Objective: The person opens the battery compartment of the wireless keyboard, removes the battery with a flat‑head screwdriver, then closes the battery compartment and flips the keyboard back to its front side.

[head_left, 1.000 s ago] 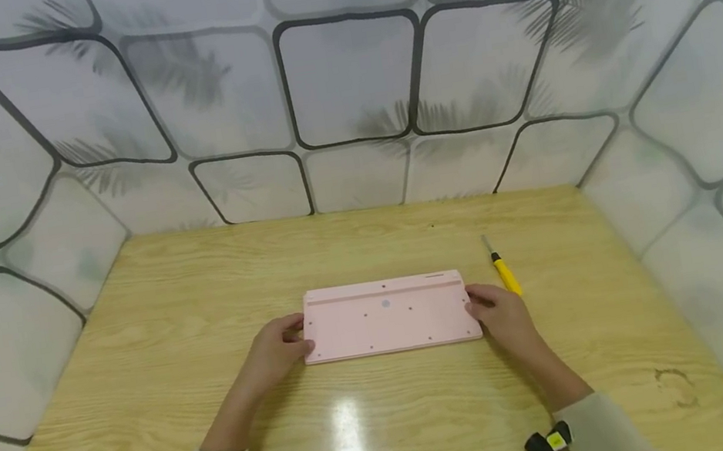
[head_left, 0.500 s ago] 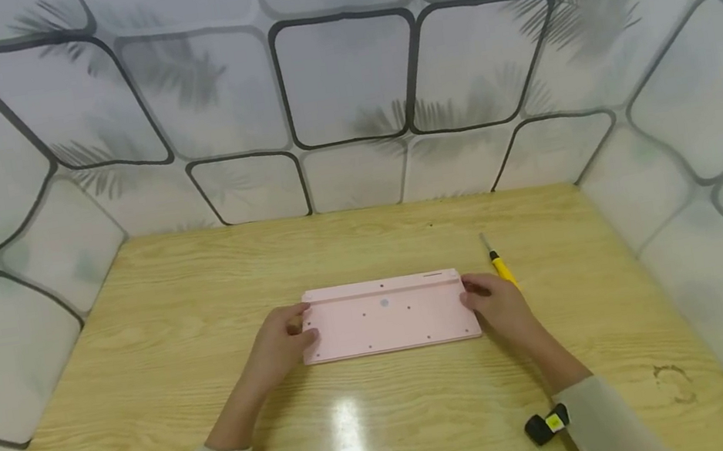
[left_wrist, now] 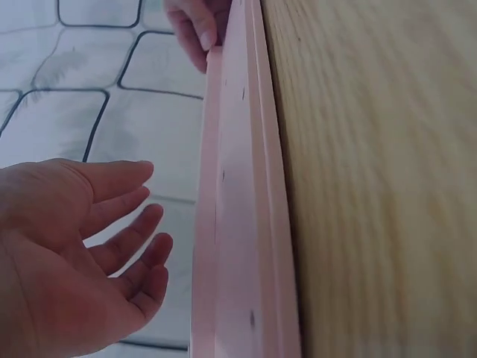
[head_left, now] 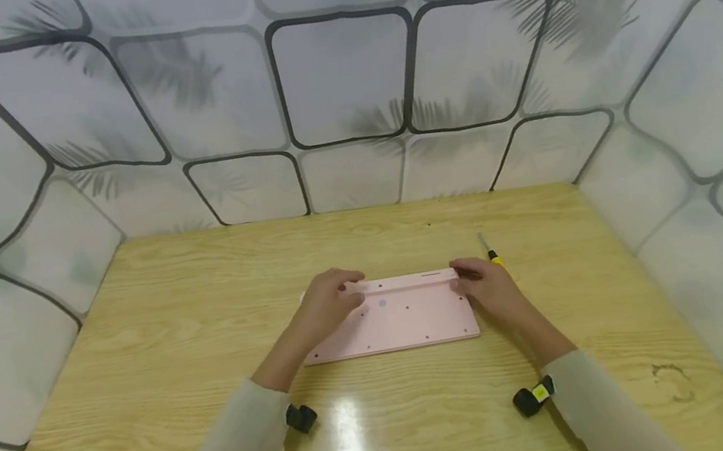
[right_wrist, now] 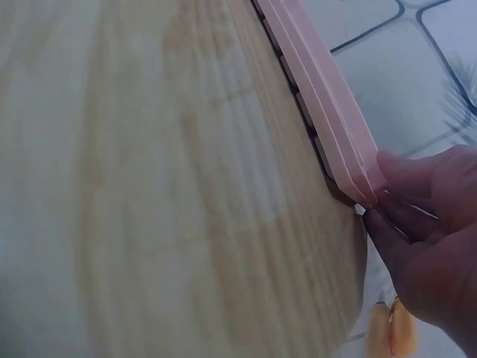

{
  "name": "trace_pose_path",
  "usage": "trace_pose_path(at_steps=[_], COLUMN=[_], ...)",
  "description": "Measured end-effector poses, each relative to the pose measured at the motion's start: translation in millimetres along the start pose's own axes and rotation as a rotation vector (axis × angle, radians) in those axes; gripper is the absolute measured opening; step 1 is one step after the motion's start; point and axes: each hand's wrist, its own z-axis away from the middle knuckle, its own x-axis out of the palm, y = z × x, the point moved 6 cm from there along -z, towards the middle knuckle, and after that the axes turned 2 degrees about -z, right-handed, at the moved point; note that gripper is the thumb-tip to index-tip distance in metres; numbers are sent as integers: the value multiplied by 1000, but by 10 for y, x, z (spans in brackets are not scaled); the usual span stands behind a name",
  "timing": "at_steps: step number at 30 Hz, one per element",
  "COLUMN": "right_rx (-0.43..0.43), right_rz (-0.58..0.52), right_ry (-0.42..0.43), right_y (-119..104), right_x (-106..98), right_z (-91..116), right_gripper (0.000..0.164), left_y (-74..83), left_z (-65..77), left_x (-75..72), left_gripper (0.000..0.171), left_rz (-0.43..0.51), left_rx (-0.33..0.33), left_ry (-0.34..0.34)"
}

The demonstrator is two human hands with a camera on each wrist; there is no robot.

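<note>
A pink keyboard (head_left: 411,321) lies face down on the table, its screw-dotted back upward. Dark key edges show along its underside in the right wrist view. My right hand (head_left: 497,295) pinches the far right corner, thumb on the back and fingers beneath, as the right wrist view shows at the keyboard's corner (right_wrist: 339,127). Over the far left part hovers my left hand (head_left: 326,307). Its fingers are relaxed and bent a little, and in the left wrist view the left hand (left_wrist: 82,246) holds nothing and stands apart from the keyboard.
A screwdriver (head_left: 493,256) with a yellow handle lies just beyond my right hand, partly hidden by it. The wooden table (head_left: 146,382) is bounded by patterned walls (head_left: 347,79) at the back and sides. A tiny dark speck (head_left: 429,225) is near the back wall.
My left hand has let go of the keyboard's left edge and moved right and away from me, above its back. The right hand has slid up the right edge to the far corner.
</note>
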Motion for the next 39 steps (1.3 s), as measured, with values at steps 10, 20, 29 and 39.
trace_pose_path(at_steps=[10, 20, 29, 39], right_rx=[-3, 9, 7, -54], right_rz=[-36, -56, -30, -12], right_ry=[-27, -34, -34, -44], right_y=[100, 71, -13, -64], right_x=[-10, 5, -24, 29], right_z=[-125, -129, -107, -157], right_gripper=[43, 42, 41, 36], left_y=[270, 313, 240, 220], left_z=[-519, -766, -784, -801], left_x=[416, 681, 682, 678], left_gripper=[37, 34, 32, 31], left_rz=[35, 80, 82, 27], left_rx=[54, 33, -2, -19], left_ry=[-161, -245, -283, -288])
